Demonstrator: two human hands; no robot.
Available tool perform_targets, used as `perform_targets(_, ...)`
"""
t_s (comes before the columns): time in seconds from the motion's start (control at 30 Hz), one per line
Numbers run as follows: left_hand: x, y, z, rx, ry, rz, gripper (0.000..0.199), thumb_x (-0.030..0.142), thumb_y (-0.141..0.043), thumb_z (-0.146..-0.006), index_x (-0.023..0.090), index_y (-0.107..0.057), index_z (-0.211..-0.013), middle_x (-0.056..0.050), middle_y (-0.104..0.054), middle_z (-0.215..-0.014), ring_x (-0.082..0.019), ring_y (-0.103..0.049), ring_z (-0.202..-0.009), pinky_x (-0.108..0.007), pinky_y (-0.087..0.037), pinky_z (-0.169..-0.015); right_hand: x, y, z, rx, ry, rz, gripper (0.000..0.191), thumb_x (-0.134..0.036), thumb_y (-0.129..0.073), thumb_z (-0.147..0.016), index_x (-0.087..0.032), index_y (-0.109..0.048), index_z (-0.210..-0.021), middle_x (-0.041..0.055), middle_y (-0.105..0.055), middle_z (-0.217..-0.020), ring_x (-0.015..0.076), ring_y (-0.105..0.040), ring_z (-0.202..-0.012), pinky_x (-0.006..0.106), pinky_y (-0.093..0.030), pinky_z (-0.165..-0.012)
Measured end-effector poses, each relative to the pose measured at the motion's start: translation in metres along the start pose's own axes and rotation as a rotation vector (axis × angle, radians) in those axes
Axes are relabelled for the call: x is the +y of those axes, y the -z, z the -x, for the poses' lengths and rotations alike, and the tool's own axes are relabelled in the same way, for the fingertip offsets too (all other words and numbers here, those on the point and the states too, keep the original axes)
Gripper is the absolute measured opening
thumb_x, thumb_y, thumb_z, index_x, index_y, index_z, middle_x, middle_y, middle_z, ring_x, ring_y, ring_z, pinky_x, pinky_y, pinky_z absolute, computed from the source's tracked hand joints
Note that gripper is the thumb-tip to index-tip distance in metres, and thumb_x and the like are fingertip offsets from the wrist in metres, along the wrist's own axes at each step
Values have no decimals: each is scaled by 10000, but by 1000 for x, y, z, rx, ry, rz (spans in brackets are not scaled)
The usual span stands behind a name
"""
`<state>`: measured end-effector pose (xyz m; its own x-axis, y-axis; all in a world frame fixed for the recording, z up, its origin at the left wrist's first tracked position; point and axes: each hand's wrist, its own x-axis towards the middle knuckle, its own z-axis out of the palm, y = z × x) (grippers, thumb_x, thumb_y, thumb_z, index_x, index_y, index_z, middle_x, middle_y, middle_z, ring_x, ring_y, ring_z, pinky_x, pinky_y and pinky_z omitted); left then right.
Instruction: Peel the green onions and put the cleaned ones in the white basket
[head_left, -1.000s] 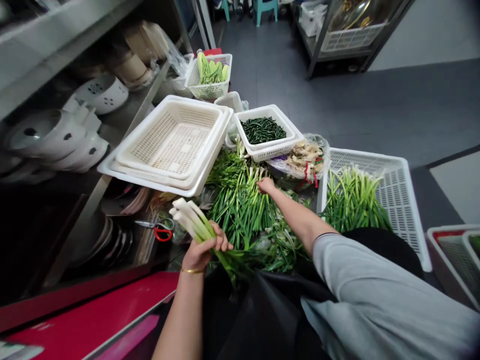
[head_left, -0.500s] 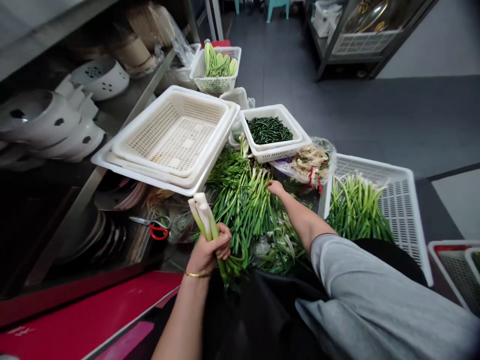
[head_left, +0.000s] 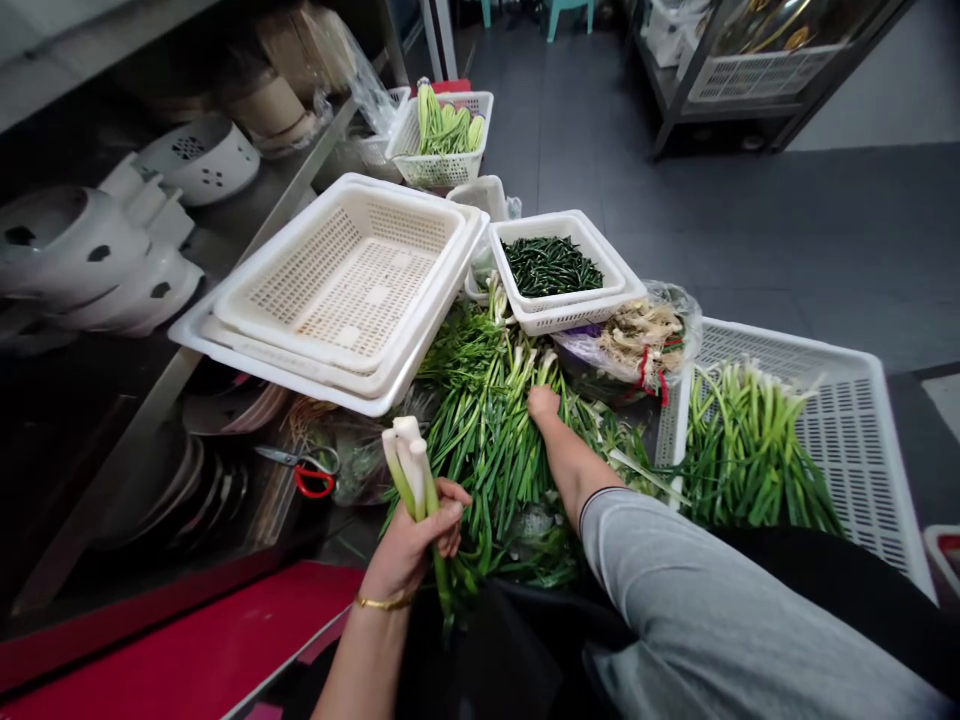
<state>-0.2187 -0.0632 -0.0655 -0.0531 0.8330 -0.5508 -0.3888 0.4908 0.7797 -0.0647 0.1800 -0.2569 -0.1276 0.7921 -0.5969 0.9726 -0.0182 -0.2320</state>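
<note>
Baskets (head_left: 360,285), white and stacked, sit up left of the broad green pile (head_left: 484,450); and white-ended stalks (head_left: 411,465) poke up in front, clasped by the left hand (head_left: 421,535)! Right hand (head_left: 543,402), curled, reaches the pile; can't tell its grip. Red-handled scissors (head_left: 312,481) lie left.

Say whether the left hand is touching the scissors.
Apart. The head view shows a clear gap between the left hand and the red-handled scissors.
</note>
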Motion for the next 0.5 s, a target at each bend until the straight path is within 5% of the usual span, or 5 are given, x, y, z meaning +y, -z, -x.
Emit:
perform_targets(0.2, 2, 2, 2, 54, -68, -59, 256, 345, -741, -674, 166, -643, -829, 49, -433, -452, -86, -400, -401, -245, -346, -436, 29, 17, 34, 241, -78, -248, 432, -174, -342, -889, -112, -495, -1288, 147, -611, -1137, 189, -616, -1011, 245, -479, -815)
perform_targets(0.4, -17, -23, -12, 121, -109, -281, 343, 334, -755, -630, 118, -701, -892, 29, -523, -513, -88, -447, -432, -220, -331, -431, 32, 57, 127, 244, 372, -1037, 417, -352, -595, -730, -171, -555, -1103, -11, -558, -770, 149, -641, -662, 238, -511, -555)
perform_targets(0.5, -28, -49, -29, 170, -174, -352, 367, 277, -775, -569, 109, -707, -888, 43, -527, -508, -72, -411, -411, -218, -325, -426, 20, 73, 180, 162, 516, -1117, 364, -333, -662, -671, -185, -593, -997, -58, -451, -649, 141, -619, -585, 234, -496, -499)
